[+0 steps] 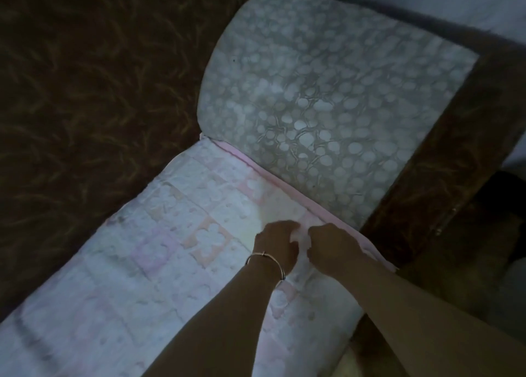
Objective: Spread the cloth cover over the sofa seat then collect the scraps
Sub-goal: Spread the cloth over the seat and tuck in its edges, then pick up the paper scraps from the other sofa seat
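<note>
A white and pink quilted cloth cover [159,251] lies over the sofa seat, reaching from the lower left to the back cushion. Its pink edge [273,181] runs along the foot of the grey spotted back cushion [321,92]. My left hand [274,244], with a thin bangle on the wrist, and my right hand [331,245] are side by side near the cover's right edge. Both are closed on a raised fold of the cover [301,234] between them. No loose scraps can be made out in the dim light.
A dark brown patterned armrest or sofa side [85,92] fills the left. A brown sofa frame [455,163] runs along the right of the cushion. Dark floor [495,234] lies beyond it at the right.
</note>
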Demonstrator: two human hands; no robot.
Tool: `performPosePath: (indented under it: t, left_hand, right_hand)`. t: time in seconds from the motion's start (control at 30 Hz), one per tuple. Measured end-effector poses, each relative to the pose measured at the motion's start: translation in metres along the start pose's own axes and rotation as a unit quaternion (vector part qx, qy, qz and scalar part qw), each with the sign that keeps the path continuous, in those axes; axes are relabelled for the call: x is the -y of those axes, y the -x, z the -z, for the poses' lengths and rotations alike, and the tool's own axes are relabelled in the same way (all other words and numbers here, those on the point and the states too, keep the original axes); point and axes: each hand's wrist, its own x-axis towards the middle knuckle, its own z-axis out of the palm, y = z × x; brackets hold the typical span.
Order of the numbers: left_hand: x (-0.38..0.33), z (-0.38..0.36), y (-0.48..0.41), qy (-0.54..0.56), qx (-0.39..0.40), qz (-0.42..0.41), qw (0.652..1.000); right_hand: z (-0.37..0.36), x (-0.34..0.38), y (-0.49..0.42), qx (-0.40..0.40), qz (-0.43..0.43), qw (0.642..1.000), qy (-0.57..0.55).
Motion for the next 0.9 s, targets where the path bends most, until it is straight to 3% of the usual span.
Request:
performPosePath:
  t: [0.2, 0.33, 0.47, 0.73, 0.9]
  left_hand:
    - [-0.025, 0.014, 0.031, 0.052, 0.01, 0.006, 0.999]
    - [-0.05, 0.018, 0.047, 0.086, -0.022, -0.007, 0.996]
    - [-0.079, 0.02, 0.058, 0.147, -0.055, -0.035, 0.987]
    - [-0.162, 0.017, 0.086, 0.209, -0.081, -0.09, 0.97]
    - [-0.218, 0.004, 0.113, 0.252, -0.059, -0.093, 0.961]
  right_hand:
    - [0.003, -0.019, 0.026, -0.077, 0.022, 0.99, -0.115]
    - [0.02, -0.029, 0.052, -0.178, -0.004, 0.957, -0.227]
    - [0.034, -0.046, 0.082, -0.224, -0.033, 0.915, -0.335]
    - [0.048, -0.096, 0.152, -0.287, -0.067, 0.866, -0.404]
    - [0.049, -0.134, 0.203, -0.322, -0.088, 0.838, -0.432]
